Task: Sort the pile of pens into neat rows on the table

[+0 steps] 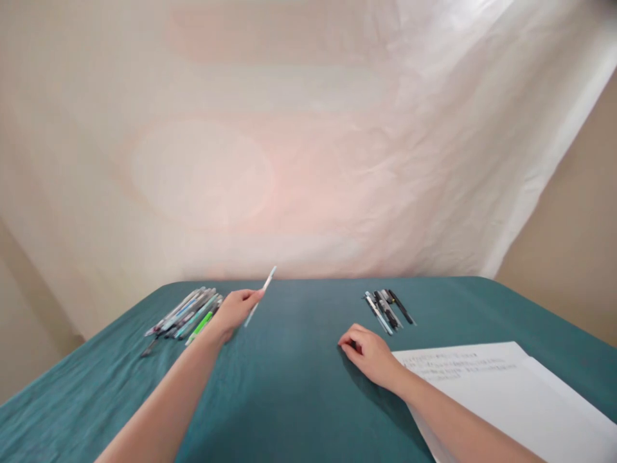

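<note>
My left hand [237,310] is closed around a slim white pen [268,279] with a pale, clear-looking end. It holds the pen tilted, above the table and just right of a pile of pens [186,315]. That pile mixes white, grey and teal barrels, with a bright green one [199,326] at its right edge. My right hand [369,355] rests on the cloth with its fingers curled in, and nothing shows between them. Just beyond it lies a smaller group of pens [384,310], black, grey and light blue.
A dark teal cloth [294,386] covers the table. White paper sheets [501,405] with handwritten lines lie at the right front, partly under my right forearm. One dark pen [149,347] sticks out of the left pile. Behind the table hangs a pale, wrinkled sheet [308,161].
</note>
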